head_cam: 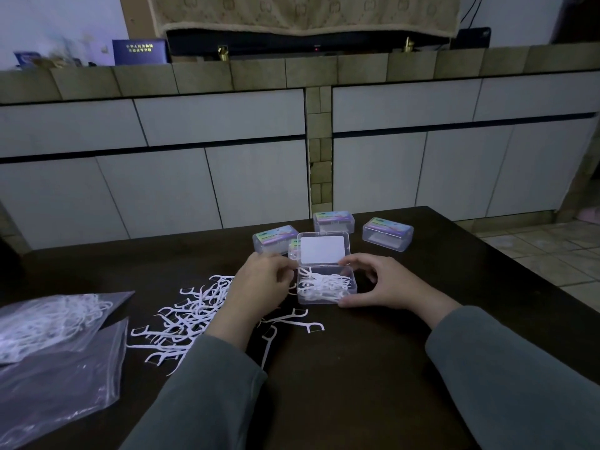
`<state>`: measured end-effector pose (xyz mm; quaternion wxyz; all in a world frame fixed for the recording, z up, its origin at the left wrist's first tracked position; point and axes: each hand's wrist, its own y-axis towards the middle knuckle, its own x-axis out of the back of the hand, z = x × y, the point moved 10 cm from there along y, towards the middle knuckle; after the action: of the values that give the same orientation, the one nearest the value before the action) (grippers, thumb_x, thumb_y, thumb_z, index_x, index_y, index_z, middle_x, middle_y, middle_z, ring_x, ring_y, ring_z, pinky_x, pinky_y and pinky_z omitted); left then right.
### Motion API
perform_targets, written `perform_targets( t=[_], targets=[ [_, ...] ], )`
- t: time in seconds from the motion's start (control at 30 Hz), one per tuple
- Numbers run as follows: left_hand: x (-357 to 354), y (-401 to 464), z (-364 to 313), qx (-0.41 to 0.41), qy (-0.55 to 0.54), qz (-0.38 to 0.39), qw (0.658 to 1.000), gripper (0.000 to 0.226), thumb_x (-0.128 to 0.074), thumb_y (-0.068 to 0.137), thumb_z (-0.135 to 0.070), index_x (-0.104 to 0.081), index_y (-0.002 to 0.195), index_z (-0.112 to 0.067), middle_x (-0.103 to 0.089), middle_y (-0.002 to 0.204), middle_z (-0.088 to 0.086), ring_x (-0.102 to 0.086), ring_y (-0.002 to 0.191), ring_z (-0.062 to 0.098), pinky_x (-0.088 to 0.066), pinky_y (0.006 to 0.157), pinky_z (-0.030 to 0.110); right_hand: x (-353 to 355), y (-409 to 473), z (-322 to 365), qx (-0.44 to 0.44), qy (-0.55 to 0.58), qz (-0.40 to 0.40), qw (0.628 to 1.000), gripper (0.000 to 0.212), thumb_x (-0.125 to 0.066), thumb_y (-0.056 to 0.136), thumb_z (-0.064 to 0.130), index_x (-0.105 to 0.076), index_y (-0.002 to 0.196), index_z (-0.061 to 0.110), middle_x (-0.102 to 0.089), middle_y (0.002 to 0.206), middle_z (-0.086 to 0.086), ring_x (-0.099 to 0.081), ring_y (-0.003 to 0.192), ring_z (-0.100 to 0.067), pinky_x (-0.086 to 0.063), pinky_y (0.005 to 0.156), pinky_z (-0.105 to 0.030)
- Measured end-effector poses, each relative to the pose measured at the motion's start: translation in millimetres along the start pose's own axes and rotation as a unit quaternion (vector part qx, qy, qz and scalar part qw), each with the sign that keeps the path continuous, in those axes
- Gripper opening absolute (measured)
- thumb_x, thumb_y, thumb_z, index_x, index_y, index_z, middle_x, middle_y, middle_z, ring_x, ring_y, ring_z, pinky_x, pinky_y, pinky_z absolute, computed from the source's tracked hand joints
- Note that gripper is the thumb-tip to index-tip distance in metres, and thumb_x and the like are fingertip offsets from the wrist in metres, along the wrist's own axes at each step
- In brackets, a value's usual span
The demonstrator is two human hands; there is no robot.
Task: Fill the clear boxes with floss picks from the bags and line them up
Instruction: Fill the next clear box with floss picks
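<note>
On your dark table [373,368], two plastic bags [55,345] lie at the left, a loose pile of floss picks [188,316] beside them. Your right hand [383,284] cups the open clear box [326,284], thumb and fingers curled round its right end. Your left hand [259,284] touches its left wall, fingers bent; any pick pinched there is hidden.

Long, seemingly grey-green sleeves [207,384]; bare hands [259,287]
</note>
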<state>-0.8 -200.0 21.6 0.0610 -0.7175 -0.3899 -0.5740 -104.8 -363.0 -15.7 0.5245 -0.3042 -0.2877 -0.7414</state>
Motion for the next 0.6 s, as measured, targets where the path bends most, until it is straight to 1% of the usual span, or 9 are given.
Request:
perform_targets(
  t=[0.1,0.17,0.2,0.27,0.37,0.43,0.47,0.53,0.6],
  targets=[
    [-2,-1,-2,-0.001,-0.003,0.001,1.000,0.025,-0.052,0.096,-0.028,-0.070,0.113,-0.030,-0.067,0.113,-0.009,-0.038,0.089,0.005,-0.037,0.078,0.022,0,0,-1,-0.003,-0.002,-0.001,1.000,0.070,-0.083,0.063,0.053,-0.049,0.124,0.046,-0.056,0.128,0.018,-0.049,0.092,0.006,-0.036,0.075,-0.014],
    [1,-1,-8,-0.017,-0.004,-0.015,1.000,0.024,-0.054,0.095,-0.030,-0.071,0.111,-0.030,-0.067,0.111,-0.010,-0.039,0.087,0.004,-0.036,0.077,0.020,0,-1,-1,-0.003,-0.005,-0.002,1.000,0.070,-0.083,0.064,0.053,-0.048,0.124,0.045,-0.055,0.128,0.017,-0.049,0.089,0.005,-0.035,0.073,-0.013],
    [2,-1,-12,-0.026,-0.011,-0.021,0.999,0.023,-0.054,0.095,-0.030,-0.072,0.110,-0.030,-0.066,0.113,-0.011,-0.040,0.089,0.003,-0.036,0.078,0.019,0,-1,0,-0.003,-0.007,-0.002,1.000,0.070,-0.083,0.064,0.053,-0.048,0.124,0.046,-0.055,0.128,0.017,-0.049,0.088,0.005,-0.035,0.072,-0.013],
    [-1,-3,-19,-0.041,-0.020,-0.007,0.999,0.024,-0.055,0.095,-0.033,-0.071,0.111,-0.029,-0.062,0.118,-0.013,-0.044,0.101,0.004,-0.037,0.084,0.021,0,-2,0,-0.003,-0.006,-0.002,1.000,0.069,-0.083,0.064,0.051,-0.048,0.124,0.046,-0.055,0.127,0.018,-0.049,0.088,0.006,-0.035,0.071,-0.012],
    [-11,-5,-28,-0.058,0.001,0.034,0.998,0.027,-0.051,0.096,-0.039,-0.072,0.110,-0.029,-0.052,0.130,-0.013,-0.040,0.115,0.010,-0.040,0.094,0.029,0,-2,1,-0.004,0.001,0.000,1.000,0.070,-0.083,0.064,0.052,-0.047,0.123,0.047,-0.054,0.128,0.019,-0.050,0.098,0.006,-0.038,0.076,-0.013],
    [-8,-5,-34,-0.067,0.008,0.026,0.997,0.028,-0.050,0.097,-0.039,-0.072,0.111,-0.030,-0.051,0.133,-0.013,-0.038,0.116,0.009,-0.040,0.094,0.029,0,-1,0,-0.003,0.003,0.000,1.000,0.071,-0.083,0.063,0.053,-0.047,0.124,0.047,-0.054,0.130,0.018,-0.050,0.109,0.002,-0.040,0.083,-0.015],
    [-6,-5,-37,-0.070,0.006,0.023,0.997,0.027,-0.050,0.097,-0.039,-0.070,0.113,-0.031,-0.054,0.131,-0.014,-0.039,0.114,0.007,-0.040,0.093,0.028,0,-1,0,-0.004,0.003,0.001,1.000,0.071,-0.083,0.063,0.053,-0.047,0.124,0.047,-0.054,0.131,0.018,-0.050,0.110,0.002,-0.041,0.083,-0.015],
    [-8,-5,-40,-0.071,-0.001,0.032,0.997,0.027,-0.052,0.096,-0.041,-0.066,0.118,-0.033,-0.059,0.127,-0.016,-0.042,0.111,0.006,-0.041,0.090,0.028,-1,-1,0,-0.004,0.001,0.003,1.000,0.070,-0.083,0.064,0.053,-0.047,0.124,0.047,-0.053,0.130,0.018,-0.049,0.101,0.005,-0.039,0.078,-0.013],
    [-11,-5,-40,-0.071,-0.007,0.045,0.996,0.026,-0.053,0.095,-0.042,-0.067,0.117,-0.034,-0.062,0.123,-0.016,-0.045,0.109,0.008,-0.044,0.088,0.029,0,-1,0,-0.003,0.001,0.002,1.000,0.070,-0.083,0.064,0.053,-0.047,0.123,0.047,-0.054,0.130,0.017,-0.048,0.095,0.008,-0.036,0.074,-0.012]
  ],
)
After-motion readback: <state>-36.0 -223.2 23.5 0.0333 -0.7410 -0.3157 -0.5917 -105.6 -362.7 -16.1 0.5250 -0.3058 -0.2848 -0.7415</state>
